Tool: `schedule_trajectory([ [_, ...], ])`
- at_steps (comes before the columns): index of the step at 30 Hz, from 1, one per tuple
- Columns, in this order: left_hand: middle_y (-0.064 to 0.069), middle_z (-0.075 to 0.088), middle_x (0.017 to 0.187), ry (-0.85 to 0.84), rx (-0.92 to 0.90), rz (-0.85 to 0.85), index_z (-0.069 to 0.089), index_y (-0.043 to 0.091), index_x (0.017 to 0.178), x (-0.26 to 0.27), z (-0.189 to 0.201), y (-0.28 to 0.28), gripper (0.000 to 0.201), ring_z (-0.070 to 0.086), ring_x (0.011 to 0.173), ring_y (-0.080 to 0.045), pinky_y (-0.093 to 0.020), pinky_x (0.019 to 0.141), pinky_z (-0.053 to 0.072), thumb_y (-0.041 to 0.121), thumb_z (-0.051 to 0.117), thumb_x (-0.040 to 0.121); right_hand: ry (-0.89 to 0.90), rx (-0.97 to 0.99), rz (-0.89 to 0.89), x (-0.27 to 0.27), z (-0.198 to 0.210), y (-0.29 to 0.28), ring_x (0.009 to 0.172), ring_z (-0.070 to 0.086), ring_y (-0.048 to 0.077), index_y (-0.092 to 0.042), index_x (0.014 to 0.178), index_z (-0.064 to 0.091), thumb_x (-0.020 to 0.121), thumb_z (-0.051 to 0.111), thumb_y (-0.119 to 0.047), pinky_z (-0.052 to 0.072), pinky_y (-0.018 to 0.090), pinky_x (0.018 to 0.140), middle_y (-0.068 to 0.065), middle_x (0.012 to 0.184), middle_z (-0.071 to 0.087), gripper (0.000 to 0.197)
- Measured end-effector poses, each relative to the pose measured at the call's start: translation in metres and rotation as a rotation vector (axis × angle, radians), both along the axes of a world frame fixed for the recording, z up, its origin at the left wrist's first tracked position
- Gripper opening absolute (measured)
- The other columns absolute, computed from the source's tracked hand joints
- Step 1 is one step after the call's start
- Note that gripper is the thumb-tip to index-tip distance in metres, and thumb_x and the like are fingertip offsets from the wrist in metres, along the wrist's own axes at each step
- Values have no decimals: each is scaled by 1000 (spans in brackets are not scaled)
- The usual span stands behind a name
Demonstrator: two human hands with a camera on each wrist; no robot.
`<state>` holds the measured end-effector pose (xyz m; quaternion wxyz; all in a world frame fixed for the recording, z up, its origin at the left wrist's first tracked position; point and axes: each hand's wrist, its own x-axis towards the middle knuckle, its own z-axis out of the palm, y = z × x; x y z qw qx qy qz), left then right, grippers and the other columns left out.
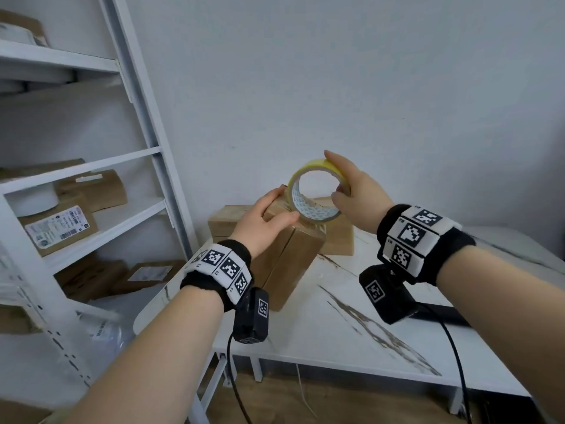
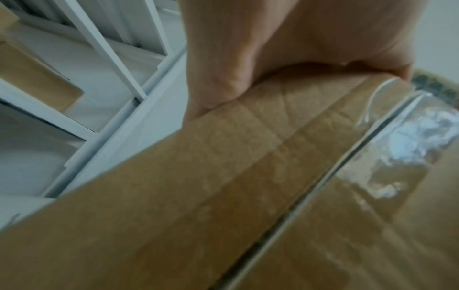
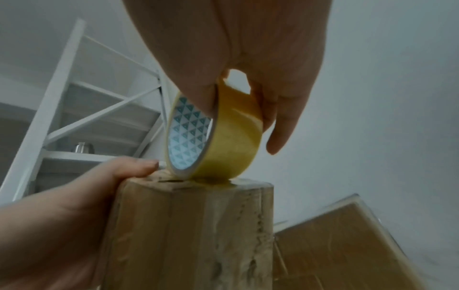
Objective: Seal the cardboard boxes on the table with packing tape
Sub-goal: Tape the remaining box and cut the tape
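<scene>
A tall cardboard box (image 1: 287,258) stands on end on the white marble-pattern table (image 1: 351,325). My left hand (image 1: 263,218) grips its top left edge, fingers curled over the far side and thumb toward the tape. My right hand (image 1: 351,191) pinches a yellow tape roll (image 1: 316,191), thumb inside the core, and holds it upright with its lower rim on the box top (image 3: 218,180). Clear tape (image 2: 407,149) runs down the box's centre seam (image 2: 323,180). A second cardboard box (image 1: 337,231) lies flat behind the first.
A white metal shelving unit (image 1: 143,123) stands close on the left, holding labelled cardboard parcels (image 1: 58,231). A plain white wall is behind the table. Black cables (image 1: 452,347) hang from both wrist cameras over the table's front edge.
</scene>
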<state>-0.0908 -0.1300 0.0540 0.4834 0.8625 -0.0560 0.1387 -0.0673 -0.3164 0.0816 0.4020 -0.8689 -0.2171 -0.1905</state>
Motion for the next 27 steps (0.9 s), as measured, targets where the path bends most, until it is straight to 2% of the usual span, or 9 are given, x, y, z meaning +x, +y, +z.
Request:
schedule_trajectory([
  [2,22,48,113,-17,-23,20,40,37,137,1,-3,6,52,42,98,4,-19,90,28,33,59,89,-32,-86,-3,0,8,5,66,49,24,-33,145,25,88,40,2,38,23,53,10,83,49,69],
  [4,19,50,119,-38,-71,29,46,40,132,1,-5,12,50,44,104,0,-16,86,30,37,61,84,-50,-152,-32,0,17,5,61,48,25,-34,142,29,88,36,3,39,28,51,10,82,47,66],
  [7,12,53,128,-49,-139,22,52,47,120,1,-9,17,50,46,115,-5,-11,82,32,45,56,70,-86,-226,-73,1,18,-2,60,45,22,-31,134,38,90,34,3,34,25,48,13,90,48,56],
  [9,11,53,128,-52,-151,7,53,47,118,2,-10,17,46,45,114,-5,-9,81,31,43,57,72,-105,-250,-82,0,16,-4,67,46,25,-31,131,44,91,32,2,33,23,50,13,95,47,53],
  [13,9,47,136,-47,-192,67,54,45,122,4,-16,38,39,40,125,-12,-27,96,31,37,55,84,-81,-304,-173,-7,22,-20,85,45,23,-32,123,59,89,32,7,34,25,71,8,101,43,58],
  [15,8,45,139,-19,-187,79,53,47,121,1,-20,55,38,38,128,-13,-35,104,31,41,50,84,-63,-363,-191,-11,21,-26,88,47,23,-30,117,64,88,33,9,34,25,74,7,101,46,57],
  [18,7,45,140,8,-219,102,54,52,115,-1,-26,65,43,39,129,-15,-45,111,31,51,46,73,-17,-447,-170,-13,6,-20,87,42,20,-30,115,65,88,35,7,34,26,76,5,99,43,55],
  [21,7,46,139,-10,-206,113,54,50,114,1,-27,64,45,39,130,-15,-41,110,31,51,44,70,57,-434,-147,-15,-11,-16,89,42,20,-28,115,66,90,39,0,33,25,79,6,101,41,47],
  [27,9,51,134,-44,-216,93,54,49,113,7,-32,65,53,44,126,-12,-34,108,31,60,43,62,127,-472,-125,-18,-32,-10,91,43,18,-37,117,62,88,31,8,33,25,79,1,102,38,61],
])
